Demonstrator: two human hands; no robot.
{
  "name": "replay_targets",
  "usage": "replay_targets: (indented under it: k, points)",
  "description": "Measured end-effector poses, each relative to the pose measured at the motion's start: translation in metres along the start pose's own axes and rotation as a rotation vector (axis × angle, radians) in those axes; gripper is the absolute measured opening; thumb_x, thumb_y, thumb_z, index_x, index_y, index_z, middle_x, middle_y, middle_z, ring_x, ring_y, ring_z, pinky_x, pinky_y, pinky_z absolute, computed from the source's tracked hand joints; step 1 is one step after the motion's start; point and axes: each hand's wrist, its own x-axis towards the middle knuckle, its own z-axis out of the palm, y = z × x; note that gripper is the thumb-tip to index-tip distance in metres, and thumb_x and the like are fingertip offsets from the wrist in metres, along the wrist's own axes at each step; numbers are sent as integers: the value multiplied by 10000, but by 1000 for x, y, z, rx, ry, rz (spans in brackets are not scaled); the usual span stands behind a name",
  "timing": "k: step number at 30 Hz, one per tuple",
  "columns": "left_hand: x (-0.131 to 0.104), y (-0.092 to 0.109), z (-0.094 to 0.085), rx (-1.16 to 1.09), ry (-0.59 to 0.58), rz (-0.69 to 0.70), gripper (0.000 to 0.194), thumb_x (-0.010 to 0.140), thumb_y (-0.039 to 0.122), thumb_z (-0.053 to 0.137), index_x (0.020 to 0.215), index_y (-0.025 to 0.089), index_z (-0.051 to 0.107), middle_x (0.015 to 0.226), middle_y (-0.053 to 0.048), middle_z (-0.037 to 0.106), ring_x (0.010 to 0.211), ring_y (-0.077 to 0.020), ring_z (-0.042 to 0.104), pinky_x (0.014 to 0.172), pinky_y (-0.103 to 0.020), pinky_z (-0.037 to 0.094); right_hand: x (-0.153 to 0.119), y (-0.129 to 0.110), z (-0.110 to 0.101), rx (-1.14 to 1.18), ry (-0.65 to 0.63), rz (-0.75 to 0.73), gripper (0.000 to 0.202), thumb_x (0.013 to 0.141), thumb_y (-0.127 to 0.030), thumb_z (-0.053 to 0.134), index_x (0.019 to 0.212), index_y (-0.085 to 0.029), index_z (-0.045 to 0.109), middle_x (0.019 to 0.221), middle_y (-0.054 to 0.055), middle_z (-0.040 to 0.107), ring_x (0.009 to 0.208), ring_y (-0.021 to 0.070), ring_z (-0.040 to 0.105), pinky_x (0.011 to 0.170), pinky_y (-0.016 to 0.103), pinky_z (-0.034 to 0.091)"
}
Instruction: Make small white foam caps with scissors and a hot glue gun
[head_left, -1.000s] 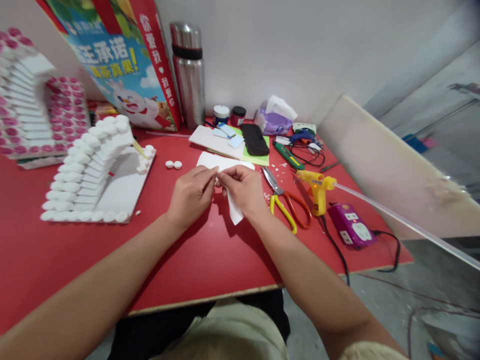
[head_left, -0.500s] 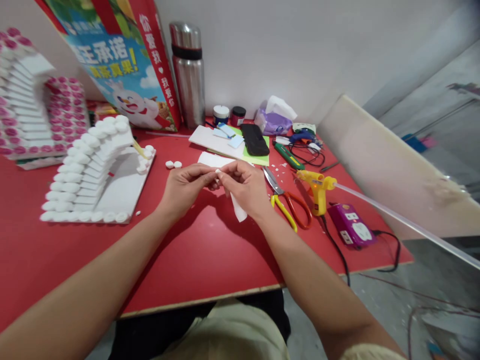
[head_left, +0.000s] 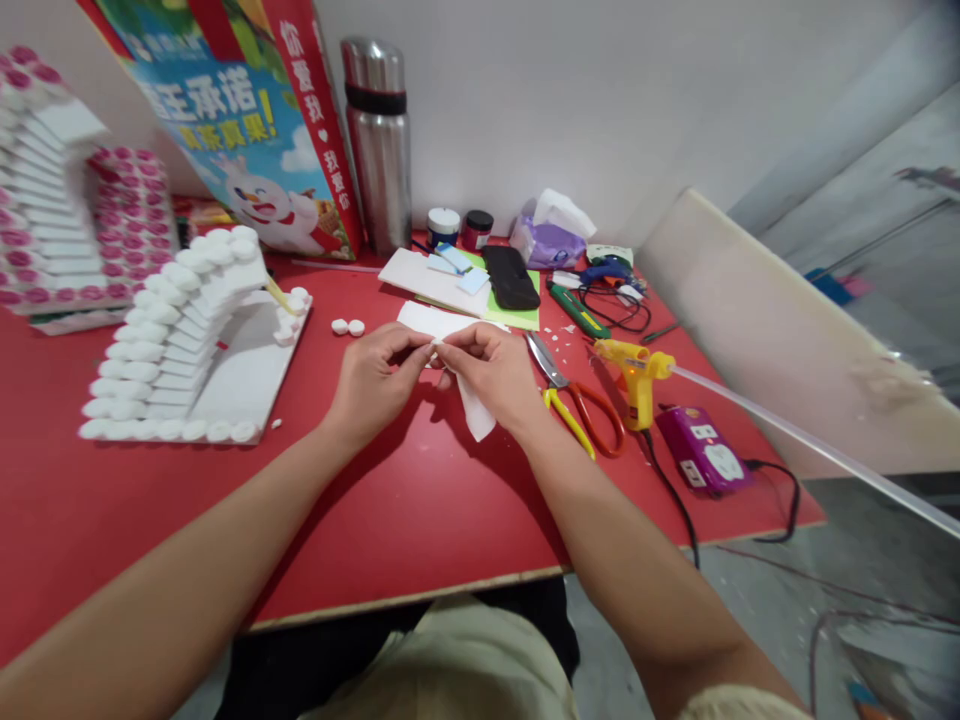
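My left hand (head_left: 377, 375) and my right hand (head_left: 491, 370) meet over the middle of the red table, fingertips pinched together. Between them is one end of a white paper strip (head_left: 475, 408), bunched small at the fingertips. The strip's loose end hangs below my right palm; the fingers hide part of it. Behind my hands lies a flat white sheet (head_left: 429, 318). Two small white rolls (head_left: 348, 327) rest left of my left hand. Farther left stands a white stair model (head_left: 187, 350), edged with similar rolls.
Right of my hands lie red-handled scissors (head_left: 592, 412), a yellow-handled tool (head_left: 568, 424), a yellow glue gun (head_left: 636, 375) with a long glue stick, and a purple power box (head_left: 703, 450). Behind are a steel flask (head_left: 381, 160), a printed bag (head_left: 255, 130) and a pink-and-white model (head_left: 139, 215).
My left hand's fingers have shifted slightly around the pinched end of the paper strip. Both hands stay in nearly the same place.
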Motion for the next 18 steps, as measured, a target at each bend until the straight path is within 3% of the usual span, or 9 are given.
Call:
replay_targets:
  k: [6, 10, 18]
  points:
    - [-4, 5, 4, 155, 35, 162, 182, 949, 157, 584, 862, 153, 745, 803, -66, 728, 745, -165, 647, 732, -299, 499, -3, -5, 2, -50, 47, -37, 288, 808, -429, 776, 772, -195, 613, 681, 1, 702, 554, 138, 667, 566, 274, 531]
    - [-6, 8, 7, 175, 52, 177, 170, 950, 172, 586, 901, 146, 746, 856, -83, 739, 789, -175, 664, 756, -302, 517, -5, -8, 2, -30, 55, -75, 281, 811, -415, 774, 757, -192, 612, 658, -7, 679, 526, 136, 654, 543, 274, 518]
    - [-3, 6, 7, -253, 57, -258, 162, 889, 266, 681, 937, 125, 744, 759, -45, 753, 628, -153, 711, 605, -248, 579, 2, -7, -3, 43, 13, 51, 322, 738, -395, 827, 867, -193, 612, 708, -9, 716, 539, 135, 664, 540, 269, 539]
